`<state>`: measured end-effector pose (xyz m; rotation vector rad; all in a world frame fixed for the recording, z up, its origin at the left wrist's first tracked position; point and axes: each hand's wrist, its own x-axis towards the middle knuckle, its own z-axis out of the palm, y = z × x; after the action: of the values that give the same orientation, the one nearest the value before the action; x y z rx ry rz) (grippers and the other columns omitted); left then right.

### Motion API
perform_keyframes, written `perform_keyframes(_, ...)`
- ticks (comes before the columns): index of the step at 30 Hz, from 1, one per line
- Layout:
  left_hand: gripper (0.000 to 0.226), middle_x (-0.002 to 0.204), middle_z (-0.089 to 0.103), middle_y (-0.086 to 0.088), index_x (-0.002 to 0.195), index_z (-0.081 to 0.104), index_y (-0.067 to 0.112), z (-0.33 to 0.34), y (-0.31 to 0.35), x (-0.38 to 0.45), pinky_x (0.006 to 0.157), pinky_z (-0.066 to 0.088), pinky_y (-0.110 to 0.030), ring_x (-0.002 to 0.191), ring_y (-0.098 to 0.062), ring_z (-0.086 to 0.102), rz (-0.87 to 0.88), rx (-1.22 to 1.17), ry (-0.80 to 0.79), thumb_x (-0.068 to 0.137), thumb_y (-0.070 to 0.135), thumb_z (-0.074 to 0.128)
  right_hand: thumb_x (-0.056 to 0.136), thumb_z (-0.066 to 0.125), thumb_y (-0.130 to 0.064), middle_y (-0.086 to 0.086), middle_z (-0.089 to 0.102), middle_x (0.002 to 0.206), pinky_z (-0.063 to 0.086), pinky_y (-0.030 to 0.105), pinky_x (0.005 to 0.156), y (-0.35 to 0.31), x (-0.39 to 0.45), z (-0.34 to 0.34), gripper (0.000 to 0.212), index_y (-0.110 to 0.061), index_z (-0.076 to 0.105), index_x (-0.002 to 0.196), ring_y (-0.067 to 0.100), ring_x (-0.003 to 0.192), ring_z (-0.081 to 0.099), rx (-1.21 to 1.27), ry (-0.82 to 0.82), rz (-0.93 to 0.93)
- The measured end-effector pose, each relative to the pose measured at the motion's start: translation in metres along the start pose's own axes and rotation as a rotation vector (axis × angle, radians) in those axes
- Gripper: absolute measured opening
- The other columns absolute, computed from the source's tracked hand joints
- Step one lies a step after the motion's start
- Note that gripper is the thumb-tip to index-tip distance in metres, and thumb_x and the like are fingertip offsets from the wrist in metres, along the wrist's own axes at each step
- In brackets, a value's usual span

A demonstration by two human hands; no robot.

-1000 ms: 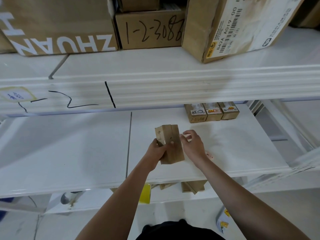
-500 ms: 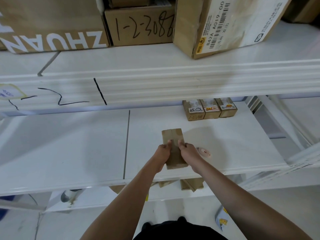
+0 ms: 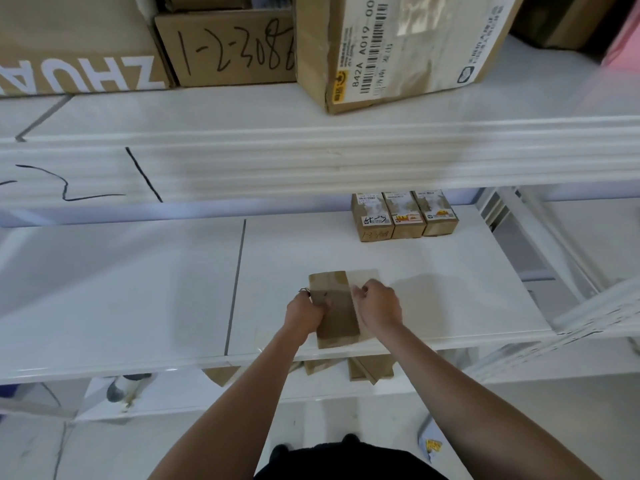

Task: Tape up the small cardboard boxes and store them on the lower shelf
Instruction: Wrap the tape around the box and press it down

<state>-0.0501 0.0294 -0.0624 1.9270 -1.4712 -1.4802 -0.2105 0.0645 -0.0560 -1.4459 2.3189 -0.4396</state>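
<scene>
We've got the small cardboard box [image 3: 334,308] lying flat near the front edge of the white shelf [image 3: 450,292]. Our left hand [image 3: 304,313] grips its left side, our right hand [image 3: 379,306] pinches clear tape at its right edge. Three taped boxes [image 3: 403,214] sit in a row at the back; big cartons [image 3: 398,46] on the shelf above.
</scene>
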Motion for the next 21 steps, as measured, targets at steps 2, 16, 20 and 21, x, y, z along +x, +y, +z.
perform_keyframes(2,0.046,0.124,0.063,-0.01,0.132,0.053,0.014,0.002,0.002,0.0,0.091,0.058,-0.044,0.108,-0.029,0.062,-0.01,-0.035,0.006,0.094,0.036,0.067,0.103,0.052,-0.039,0.008,0.067,0.108,0.054,0.035,0.081,0.013,0.005,-0.009,0.033,-0.01,0.061,0.115,0.025,0.103,0.064,-0.103,0.091,0.009)
perform_keyframes(16,0.037,0.112,0.062,-0.005,0.14,0.053,0.017,0.006,-0.001,-0.006,0.054,0.045,-0.021,0.074,-0.009,0.058,-0.023,-0.056,0.238,0.105,0.028,0.047,0.083,0.083,-0.027,0.015,0.071,0.094,0.052,0.029,0.068,0.057,0.037,-0.022,0.033,0.001,0.065,0.089,0.029,0.093,0.069,0.263,-0.148,0.314)
perform_keyframes(20,0.03,0.119,0.07,-0.008,0.125,0.066,0.012,0.002,-0.001,-0.013,0.076,0.05,-0.028,0.097,-0.022,0.067,0.01,-0.036,0.524,0.104,0.018,0.046,0.099,0.063,-0.019,0.017,0.073,0.103,0.05,0.03,0.078,0.073,0.038,-0.027,0.026,0.005,0.072,0.102,0.034,0.103,0.067,0.35,-0.129,0.212)
perform_keyframes(21,0.03,0.119,0.071,-0.008,0.123,0.067,0.011,0.0,-0.001,-0.013,0.077,0.048,-0.028,0.099,-0.024,0.066,0.013,-0.036,0.577,0.103,0.017,0.045,0.101,0.058,-0.016,0.018,0.072,0.103,0.049,0.032,0.076,0.076,0.038,-0.029,0.025,0.006,0.07,0.101,0.035,0.102,0.067,0.377,-0.104,0.203)
